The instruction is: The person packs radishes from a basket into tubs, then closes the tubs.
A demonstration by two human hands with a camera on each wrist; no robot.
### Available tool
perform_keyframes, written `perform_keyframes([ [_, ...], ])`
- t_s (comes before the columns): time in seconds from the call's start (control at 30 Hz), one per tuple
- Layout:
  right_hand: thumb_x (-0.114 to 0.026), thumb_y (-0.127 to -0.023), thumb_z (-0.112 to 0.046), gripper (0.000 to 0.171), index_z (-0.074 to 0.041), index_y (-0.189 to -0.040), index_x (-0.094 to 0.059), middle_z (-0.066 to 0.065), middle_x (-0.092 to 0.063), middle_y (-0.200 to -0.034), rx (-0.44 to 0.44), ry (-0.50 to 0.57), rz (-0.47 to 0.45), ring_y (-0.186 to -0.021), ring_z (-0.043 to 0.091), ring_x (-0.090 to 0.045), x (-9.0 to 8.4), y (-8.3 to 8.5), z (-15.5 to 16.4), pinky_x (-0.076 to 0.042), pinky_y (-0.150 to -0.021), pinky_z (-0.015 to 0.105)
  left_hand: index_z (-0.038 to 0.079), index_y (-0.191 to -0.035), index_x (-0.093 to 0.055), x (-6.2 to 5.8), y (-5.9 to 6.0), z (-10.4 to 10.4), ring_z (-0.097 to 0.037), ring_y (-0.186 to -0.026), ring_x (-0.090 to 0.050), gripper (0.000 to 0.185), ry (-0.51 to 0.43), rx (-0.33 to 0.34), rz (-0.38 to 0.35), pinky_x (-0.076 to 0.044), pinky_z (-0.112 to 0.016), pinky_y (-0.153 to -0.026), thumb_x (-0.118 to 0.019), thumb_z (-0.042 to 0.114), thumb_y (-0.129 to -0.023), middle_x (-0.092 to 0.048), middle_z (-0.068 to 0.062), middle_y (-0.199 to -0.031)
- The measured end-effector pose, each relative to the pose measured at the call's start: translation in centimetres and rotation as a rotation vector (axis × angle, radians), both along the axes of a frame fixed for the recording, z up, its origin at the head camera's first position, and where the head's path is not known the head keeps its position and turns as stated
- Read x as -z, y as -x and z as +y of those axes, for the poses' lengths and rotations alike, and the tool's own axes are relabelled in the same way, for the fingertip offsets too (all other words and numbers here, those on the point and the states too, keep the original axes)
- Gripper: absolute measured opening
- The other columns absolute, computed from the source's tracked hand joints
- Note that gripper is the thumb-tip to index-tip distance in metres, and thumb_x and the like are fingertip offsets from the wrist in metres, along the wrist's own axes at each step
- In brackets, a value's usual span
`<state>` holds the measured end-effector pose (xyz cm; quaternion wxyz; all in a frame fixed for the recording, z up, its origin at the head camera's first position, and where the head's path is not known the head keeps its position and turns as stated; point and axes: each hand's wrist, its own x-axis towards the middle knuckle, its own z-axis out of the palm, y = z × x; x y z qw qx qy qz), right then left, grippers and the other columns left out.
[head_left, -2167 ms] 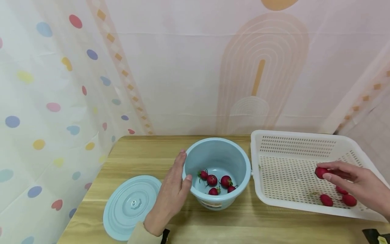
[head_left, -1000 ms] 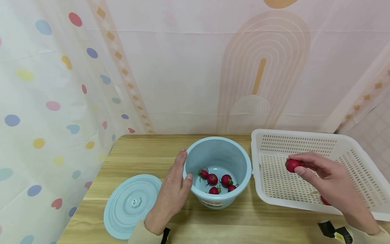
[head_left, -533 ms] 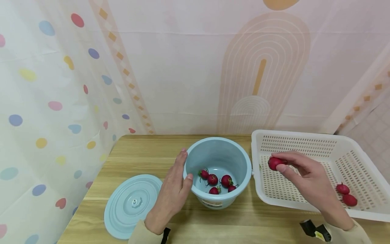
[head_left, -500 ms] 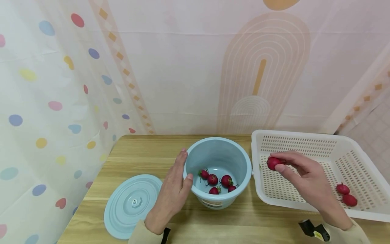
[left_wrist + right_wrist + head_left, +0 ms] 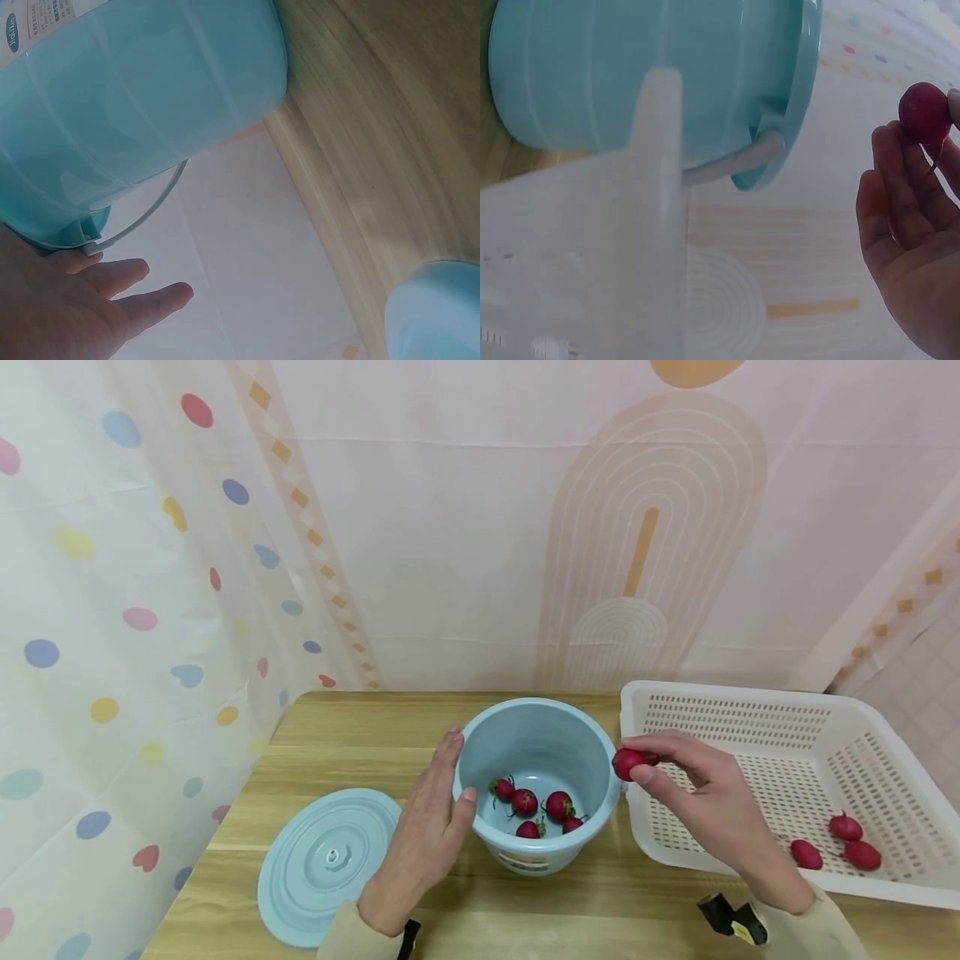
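In the head view a light blue bucket [image 5: 537, 852] stands mid-table with several radishes [image 5: 523, 802] on its bottom. My left hand [image 5: 420, 827] rests against the bucket's left rim, fingers straight; in the left wrist view those fingers [image 5: 142, 304] lie by the rim and handle. My right hand [image 5: 705, 793] pinches a red radish [image 5: 628, 764] between thumb and fingertips, at the bucket's right rim and over the left edge of the white basket [image 5: 633, 827]. The right wrist view shows this radish [image 5: 924, 112] with its thin root hanging down.
A round light blue lid [image 5: 330, 868] lies on the wooden table [image 5: 360, 727], left of the bucket. Three radishes [image 5: 846, 827] lie in the right part of the basket. A patterned curtain [image 5: 450, 568] hangs behind the table.
My right hand has carried the pinched radish leftward from the basket's right part to the bucket's right rim. My left hand has stayed at the bucket.
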<state>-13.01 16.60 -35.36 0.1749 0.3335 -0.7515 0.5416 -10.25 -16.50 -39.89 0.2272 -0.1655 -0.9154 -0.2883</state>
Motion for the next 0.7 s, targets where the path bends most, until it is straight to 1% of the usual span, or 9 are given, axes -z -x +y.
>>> perform_keyframes([
  [0.23, -0.074, -0.088, 0.01, 0.038, -0.012, -0.119, -0.075, -0.004, -0.074, -0.108, -0.064, 0.005, -0.002, -0.1, 0.011, -0.069, 0.0, 0.5, -1.5, -0.056, -0.089, 0.021, 0.003, -0.162, -0.031, 0.0, 0.0, 0.0, -0.031, -0.152, -0.034, 0.063, 0.001, 0.001, 0.003, -0.037, -0.061, -0.115, -0.045, 0.032, -0.108, -0.03, -0.01, -0.168],
  [0.43, -0.075, -0.088, 0.007, 0.038, -0.014, -0.12, -0.076, -0.007, -0.074, -0.108, -0.074, -0.019, 0.025, -0.098, 0.011, -0.069, 0.3, 1.0, -2.5, -0.057, -0.084, 0.022, 0.003, -0.162, -0.031, -0.1, -0.1, 0.0, -0.03, -0.152, -0.034, 0.063, -0.002, 0.003, 0.002, -0.037, -0.061, -0.115, -0.044, 0.033, -0.108, -0.03, -0.01, -0.168],
  [0.53, -0.077, -0.088, 0.004, 0.037, -0.015, -0.12, -0.076, -0.009, -0.074, -0.109, -0.072, -0.053, 0.034, -0.1, 0.011, -0.068, 0.4, 1.1, -3.1, -0.056, -0.087, 0.023, 0.003, -0.162, -0.031, -0.1, -0.1, 0.1, -0.03, -0.152, -0.034, 0.063, -0.003, 0.001, -0.001, -0.036, -0.061, -0.116, -0.044, 0.032, -0.108, -0.03, -0.009, -0.169],
  [0.7, -0.08, -0.087, -0.001, 0.036, -0.013, -0.121, -0.076, -0.008, -0.075, -0.111, -0.067, -0.12, 0.087, -0.105, 0.013, -0.069, 0.7, 1.6, -4.0, -0.056, -0.091, 0.023, 0.004, -0.162, -0.03, 0.0, -0.1, 0.1, -0.03, -0.152, -0.033, 0.063, -0.002, -0.005, -0.01, -0.036, -0.061, -0.116, -0.045, 0.031, -0.107, -0.029, -0.008, -0.169],
])
